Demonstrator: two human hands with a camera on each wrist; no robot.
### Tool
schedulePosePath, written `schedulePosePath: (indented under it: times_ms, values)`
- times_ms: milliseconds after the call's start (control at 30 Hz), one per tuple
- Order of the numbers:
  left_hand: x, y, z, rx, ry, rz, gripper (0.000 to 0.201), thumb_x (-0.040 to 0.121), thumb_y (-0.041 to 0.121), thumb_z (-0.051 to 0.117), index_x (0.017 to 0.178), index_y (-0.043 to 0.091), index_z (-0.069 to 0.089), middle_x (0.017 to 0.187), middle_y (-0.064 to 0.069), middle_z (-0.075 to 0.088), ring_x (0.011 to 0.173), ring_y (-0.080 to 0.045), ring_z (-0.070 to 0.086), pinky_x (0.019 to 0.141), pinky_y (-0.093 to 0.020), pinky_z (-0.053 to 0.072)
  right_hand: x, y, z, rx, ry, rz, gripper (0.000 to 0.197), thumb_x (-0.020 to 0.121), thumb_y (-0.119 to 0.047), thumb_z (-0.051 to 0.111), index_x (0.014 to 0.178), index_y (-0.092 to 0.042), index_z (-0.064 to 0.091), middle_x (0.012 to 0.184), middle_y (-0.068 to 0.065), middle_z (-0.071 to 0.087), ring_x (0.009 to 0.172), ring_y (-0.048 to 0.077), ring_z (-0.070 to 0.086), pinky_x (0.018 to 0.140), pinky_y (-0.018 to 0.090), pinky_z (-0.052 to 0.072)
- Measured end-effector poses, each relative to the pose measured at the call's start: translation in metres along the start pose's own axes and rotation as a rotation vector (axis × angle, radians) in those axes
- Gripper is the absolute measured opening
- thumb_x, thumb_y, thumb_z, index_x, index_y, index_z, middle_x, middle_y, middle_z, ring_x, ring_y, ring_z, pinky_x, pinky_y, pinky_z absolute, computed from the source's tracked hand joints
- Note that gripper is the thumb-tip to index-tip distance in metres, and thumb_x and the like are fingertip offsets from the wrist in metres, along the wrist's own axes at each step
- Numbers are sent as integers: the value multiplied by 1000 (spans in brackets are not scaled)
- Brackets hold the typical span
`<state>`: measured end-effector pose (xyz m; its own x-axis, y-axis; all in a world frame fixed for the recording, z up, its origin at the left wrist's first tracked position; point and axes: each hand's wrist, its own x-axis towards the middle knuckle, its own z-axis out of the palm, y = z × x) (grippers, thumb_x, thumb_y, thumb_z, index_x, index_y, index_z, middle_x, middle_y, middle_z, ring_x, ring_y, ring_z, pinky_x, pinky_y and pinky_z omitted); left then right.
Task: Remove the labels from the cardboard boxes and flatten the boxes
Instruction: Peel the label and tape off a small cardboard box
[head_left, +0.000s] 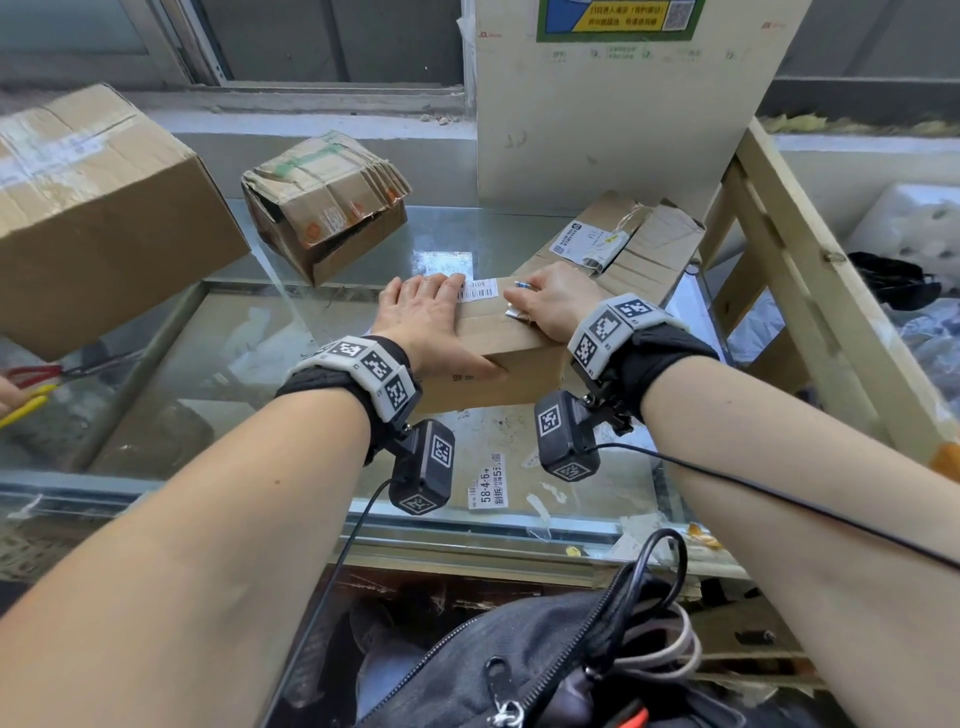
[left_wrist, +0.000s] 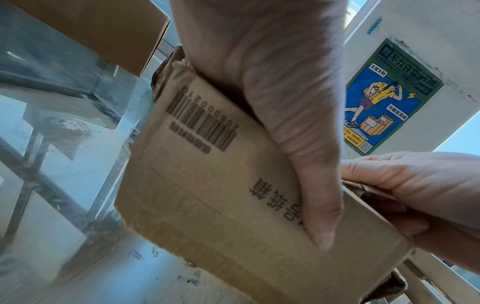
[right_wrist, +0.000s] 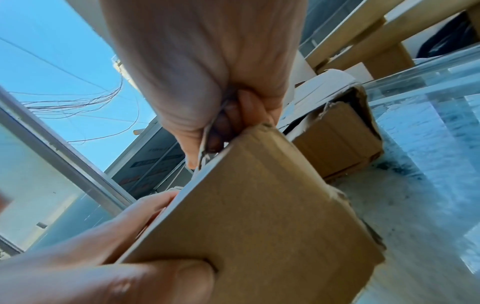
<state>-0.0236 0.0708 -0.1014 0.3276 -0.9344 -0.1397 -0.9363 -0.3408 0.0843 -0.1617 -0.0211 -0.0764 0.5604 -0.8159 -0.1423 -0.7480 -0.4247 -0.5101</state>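
A small brown cardboard box (head_left: 501, 366) (left_wrist: 221, 195) (right_wrist: 259, 226) stands on the glass table (head_left: 249, 343). A white barcode label (head_left: 478, 292) is stuck on its top at the far edge. My left hand (head_left: 426, 312) (left_wrist: 259, 82) grips the box, fingers flat on top beside the label and thumb pressed down the front face. My right hand (head_left: 550, 306) (right_wrist: 207, 72) is curled at the top right edge of the box and holds a small tool with a blue end (head_left: 522, 285). Its silvery tip (head_left: 511, 312) touches the box top.
A large box (head_left: 104, 208) sits at the left, a crushed box (head_left: 322, 208) behind, and a labelled box (head_left: 623, 244) at the right. A white board (head_left: 597, 130) and wooden frame (head_left: 779, 249) stand at the back right. Red and yellow scissors (head_left: 31, 384) and loose labels (head_left: 485, 486) lie near.
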Motion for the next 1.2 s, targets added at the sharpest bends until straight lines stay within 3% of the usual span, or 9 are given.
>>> schedulePosePath:
  times_ms: [100, 233, 367, 700, 767, 900, 1000, 1100, 1200]
  values:
    - [0, 0, 0, -3, 2, 0, 123, 56, 83, 63, 151, 23, 14, 153, 0, 25, 144, -20, 17, 120, -43, 1, -1, 2, -1, 62, 4, -2, 40, 96, -36, 51, 61, -16, 51, 67, 0, 52, 75, 18, 51, 66, 27, 34]
    - [1, 0, 1, 2, 7, 1, 123, 56, 83, 63, 151, 23, 14, 153, 0, 26, 143, -21, 18, 120, -43, 2, 0, 6, 0, 168, -12, -9, 30, 96, -33, 53, 76, -11, 60, 71, 5, 55, 73, 19, 50, 66, 28, 36]
    - [1, 0, 1, 2, 7, 2, 124, 55, 84, 63, 151, 23, 14, 153, 0, 26, 143, -21, 18, 120, -43, 2, 1, 9, 3, 332, -18, 34, 28, 94, -31, 57, 74, -12, 60, 65, 1, 54, 65, 15, 50, 63, 28, 39]
    - [2, -1, 2, 2, 3, 2, 125, 54, 85, 62, 152, 23, 13, 153, 0, 25, 144, -21, 17, 120, -44, 2, 6, 13, 8, 577, -9, 104, 23, 90, -27, 63, 81, -7, 67, 80, 13, 62, 74, 23, 56, 71, 38, 49]
    - [2, -1, 2, 3, 6, 2, 125, 54, 85, 62, 151, 23, 14, 153, 0, 25, 143, -21, 18, 120, -44, 3, 6, 13, 8, 601, -17, 112, 23, 91, -27, 63, 83, -5, 67, 79, 13, 62, 74, 23, 56, 71, 35, 47]
    - [0, 0, 1, -1, 10, 3, 123, 56, 83, 64, 151, 23, 14, 152, 0, 26, 143, -21, 18, 120, -43, 2, 6, 15, 8, 658, -6, 115, 28, 91, -24, 63, 66, -12, 58, 65, 4, 55, 61, 15, 50, 62, 27, 43]
    - [0, 0, 0, -1, 11, 5, 123, 56, 82, 64, 151, 23, 14, 152, 0, 26, 143, -21, 18, 120, -44, 3, 6, 16, 7, 708, -11, 123, 27, 91, -23, 63, 67, -12, 59, 67, 5, 56, 64, 16, 51, 66, 31, 44]
    - [0, 0, 0, -3, 11, 5, 123, 56, 83, 64, 151, 23, 15, 152, 0, 27, 143, -21, 19, 120, -44, 3, 5, 16, 7, 764, -24, 133, 25, 92, -21, 61, 69, -11, 59, 68, 4, 57, 61, 14, 53, 62, 26, 46]
    - [0, 0, 0, -3, 9, 8, 123, 56, 83, 63, 151, 23, 15, 152, -1, 27, 143, -22, 19, 120, -44, 3, 6, 17, 8, 806, -23, 136, 24, 92, -20, 61, 70, -10, 61, 71, 6, 59, 69, 18, 55, 74, 33, 50]
